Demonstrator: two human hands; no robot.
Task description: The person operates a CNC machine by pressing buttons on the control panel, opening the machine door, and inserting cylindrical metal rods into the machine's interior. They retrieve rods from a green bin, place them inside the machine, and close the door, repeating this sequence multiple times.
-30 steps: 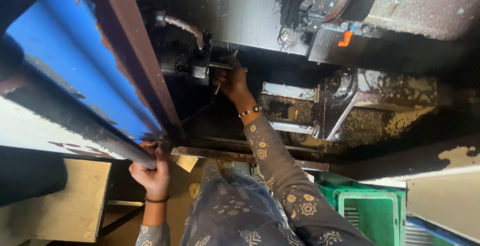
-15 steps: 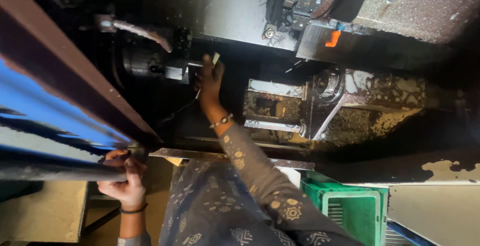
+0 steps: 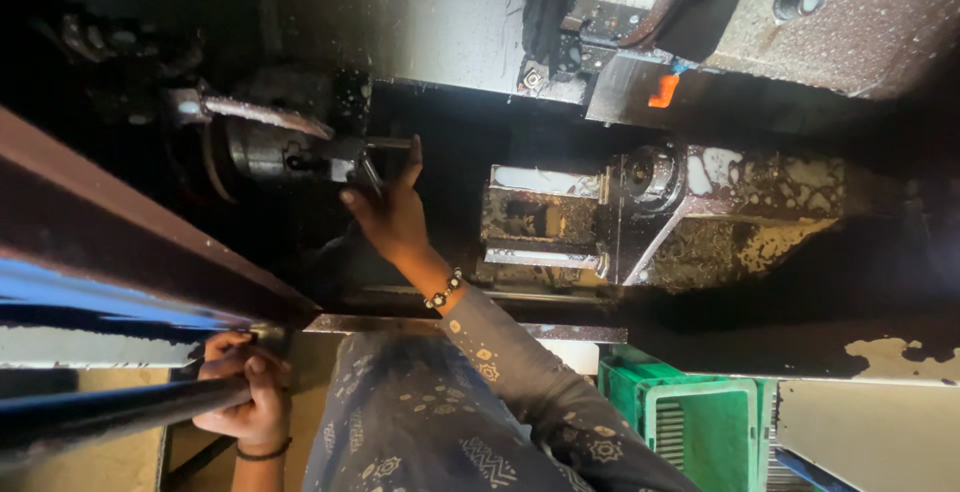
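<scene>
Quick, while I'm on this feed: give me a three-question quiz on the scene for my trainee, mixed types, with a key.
1. True or false: the right hand reaches into the dark machine enclosure, at the small metal part held in the round steel chuck.
2. What does the left hand grip?
A. the green slotted plastic crate
B. the long dark metal handle bar at the blue sliding door
C. the orange tag
3. Fill in: the right wrist wears a black-and-white beaded ____.

Key: 1 true; 2 B; 3 bracelet.
</scene>
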